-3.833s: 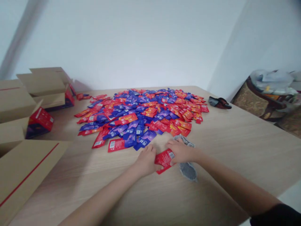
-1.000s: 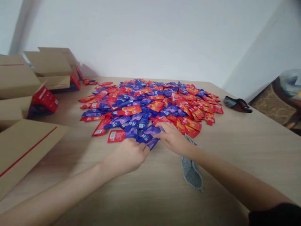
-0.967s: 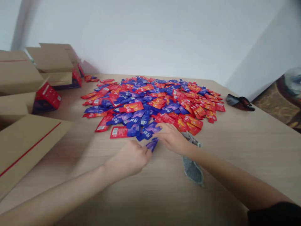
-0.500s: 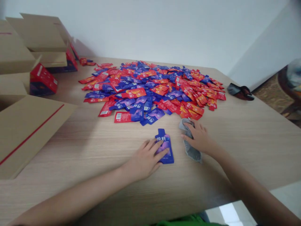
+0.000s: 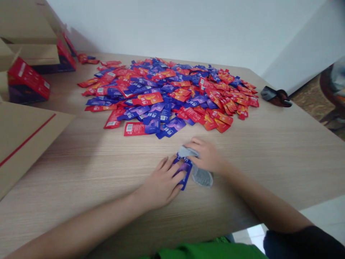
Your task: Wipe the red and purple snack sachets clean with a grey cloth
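Observation:
A blue and purple pouch [image 5: 184,176] lies flat on the table near its front edge. My left hand [image 5: 164,181] rests on the pouch with its fingers spread, pressing it to the wood. Gripped in my right hand [image 5: 206,156] is a grey cloth [image 5: 202,177], part of it lying over the pouch's top end, which is hidden under it. Beyond both hands spreads a wide heap of red and blue pouches [image 5: 161,97].
Open cardboard boxes [image 5: 29,136] with red and blue printed sides stand on the left. A dark, shiny object [image 5: 276,96] lies near the table's right edge. A white wall [image 5: 188,28] rises behind the table [image 5: 269,154].
My right hand has brought the grey cloth leftward onto the pouch's top. The pouch has turned slightly under my left hand. The camera view has shifted a little.

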`<state>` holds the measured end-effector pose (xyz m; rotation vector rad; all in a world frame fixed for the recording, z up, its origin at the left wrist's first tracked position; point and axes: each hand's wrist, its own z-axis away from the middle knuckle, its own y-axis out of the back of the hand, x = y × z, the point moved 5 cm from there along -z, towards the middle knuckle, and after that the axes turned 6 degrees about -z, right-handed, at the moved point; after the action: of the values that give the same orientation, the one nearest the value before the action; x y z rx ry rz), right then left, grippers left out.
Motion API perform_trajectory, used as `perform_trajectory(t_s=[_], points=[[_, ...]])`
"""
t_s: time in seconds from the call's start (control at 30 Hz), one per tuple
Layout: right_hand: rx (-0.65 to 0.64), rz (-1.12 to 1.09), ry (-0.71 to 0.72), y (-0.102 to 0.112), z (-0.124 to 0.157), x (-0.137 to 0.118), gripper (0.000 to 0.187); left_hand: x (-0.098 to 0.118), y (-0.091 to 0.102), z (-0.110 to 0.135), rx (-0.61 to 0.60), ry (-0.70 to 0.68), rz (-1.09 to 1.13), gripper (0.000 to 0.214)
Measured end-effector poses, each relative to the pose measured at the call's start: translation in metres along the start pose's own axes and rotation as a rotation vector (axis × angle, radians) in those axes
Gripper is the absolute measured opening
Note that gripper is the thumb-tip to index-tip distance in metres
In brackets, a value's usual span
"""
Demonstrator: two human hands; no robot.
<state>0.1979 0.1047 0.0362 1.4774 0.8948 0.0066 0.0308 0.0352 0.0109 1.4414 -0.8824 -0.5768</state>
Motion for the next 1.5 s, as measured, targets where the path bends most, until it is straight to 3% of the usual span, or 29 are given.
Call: perform_trajectory(t_s=[0.1, 0.23, 0.3, 0.4, 0.53, 0.6, 0.7, 0.83, 0.93, 1.03, 1.17, 1.27, 1.37, 1.5], points=[[-0.089, 0.132, -0.031, -0.018, 0.002, 0.005, 0.026, 0.001, 0.000, 0.000, 0.003, 0.008, -0.005, 0.036], [-0.008, 0.182, -0.168, -0.007, 0.006, 0.023, 0.032, 0.001, 0.002, -0.002, 0.006, 0.006, -0.002, 0.035], [0.037, 0.155, -0.146, -0.003, 0.006, 0.018, 0.034, 0.002, 0.003, -0.004, 0.000, -0.002, 0.001, 0.036], [-0.009, 0.122, -0.082, -0.009, 0.003, 0.007, 0.036, 0.003, 0.004, -0.006, -0.005, -0.006, -0.005, 0.038], [-0.018, 0.128, -0.162, -0.009, 0.000, 0.011, 0.033, 0.005, 0.005, -0.007, -0.009, 0.014, -0.032, 0.040], [0.008, 0.112, -0.122, -0.007, -0.001, 0.011, 0.035, 0.006, 0.005, -0.007, -0.016, 0.019, -0.043, 0.041], [-0.051, 0.096, -0.054, -0.010, -0.001, 0.009, 0.035, 0.008, 0.004, -0.007, -0.021, 0.019, -0.048, 0.040], [-0.034, 0.126, -0.161, -0.007, 0.001, 0.012, 0.032, 0.007, 0.004, -0.008, -0.022, 0.030, -0.037, 0.041], [0.009, 0.105, -0.119, -0.006, 0.002, 0.007, 0.037, 0.005, 0.008, -0.009, -0.036, 0.018, 0.002, 0.043], [-0.055, 0.056, -0.116, -0.009, 0.002, 0.009, 0.036, 0.000, 0.015, -0.010, -0.062, -0.002, 0.047, 0.051], [0.051, -0.127, -0.165, 0.014, 0.002, 0.027, 0.029, -0.010, 0.024, -0.013, -0.060, -0.015, 0.052, 0.053], [0.175, -0.187, -0.211, 0.034, 0.010, 0.044, 0.023, -0.022, 0.031, -0.021, 0.034, -0.027, 0.059, 0.045], [0.132, -0.073, -0.261, 0.032, 0.020, 0.053, 0.041, -0.039, 0.031, -0.033, 0.097, -0.049, 0.029, 0.041], [0.052, 0.099, -0.260, 0.016, 0.028, 0.050, 0.090, -0.050, 0.010, -0.045, -0.018, -0.132, -0.059, 0.042]])
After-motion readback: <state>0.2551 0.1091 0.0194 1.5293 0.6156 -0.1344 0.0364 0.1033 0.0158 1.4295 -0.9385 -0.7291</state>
